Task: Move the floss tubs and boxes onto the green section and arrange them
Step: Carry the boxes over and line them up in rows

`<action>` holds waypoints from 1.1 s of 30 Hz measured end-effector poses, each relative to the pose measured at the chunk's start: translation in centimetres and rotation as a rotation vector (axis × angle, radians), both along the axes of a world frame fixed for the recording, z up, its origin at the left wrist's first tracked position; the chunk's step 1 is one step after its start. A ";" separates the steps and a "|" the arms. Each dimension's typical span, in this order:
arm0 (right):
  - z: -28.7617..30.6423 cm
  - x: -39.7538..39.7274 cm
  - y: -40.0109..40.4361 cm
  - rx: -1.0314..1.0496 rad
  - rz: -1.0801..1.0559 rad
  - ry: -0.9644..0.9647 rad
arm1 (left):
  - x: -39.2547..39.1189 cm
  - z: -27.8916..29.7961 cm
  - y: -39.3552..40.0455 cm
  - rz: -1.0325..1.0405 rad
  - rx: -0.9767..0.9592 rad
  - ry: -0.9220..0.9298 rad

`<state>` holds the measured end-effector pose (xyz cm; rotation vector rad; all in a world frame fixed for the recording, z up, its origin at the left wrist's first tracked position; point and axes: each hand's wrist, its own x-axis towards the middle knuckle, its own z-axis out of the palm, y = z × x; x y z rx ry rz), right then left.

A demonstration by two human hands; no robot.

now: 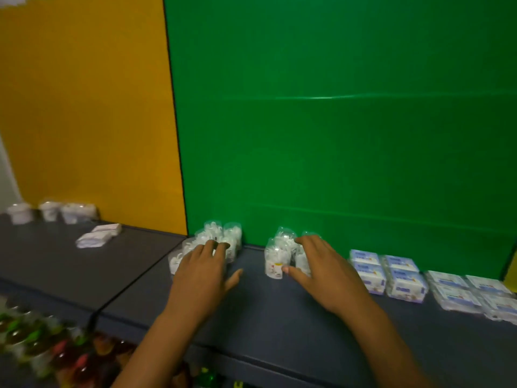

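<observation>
left hand spread flat over clear floss tubs at green panel left edge. right hand spread, fingers on second tub cluster. blue-label boxes in rows to right, more tubs by yellow panel.

Tub labels too blurred to read; left tubs partly hidden behind left hand; bottom-left items smeared.

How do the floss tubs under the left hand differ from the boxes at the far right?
The tubs are tall, clear and round, with white picks inside; the boxes are flat and rectangular with blue labels. The tubs stand in a loose cluster, touched by the left hand; the boxes lie in neat rows, untouched. Both sit on the dark shelf before the green panel.
</observation>
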<state>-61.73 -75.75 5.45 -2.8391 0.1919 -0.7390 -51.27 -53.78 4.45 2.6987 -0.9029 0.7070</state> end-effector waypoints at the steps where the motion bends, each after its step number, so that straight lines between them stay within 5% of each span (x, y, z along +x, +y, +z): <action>1: 0.1 0.5 1.5 0.003 0.011 0.000 | 0.1 -0.1 1.8 0.012 -0.016 0.004; 18: 0.0 12.9 27.3 -0.010 0.430 0.009 | 2.0 -0.7 30.5 0.447 -0.046 0.040; 33: 0.8 30.9 35.3 0.011 0.485 -0.066 | 16.8 0.6 37.5 0.501 -0.076 0.024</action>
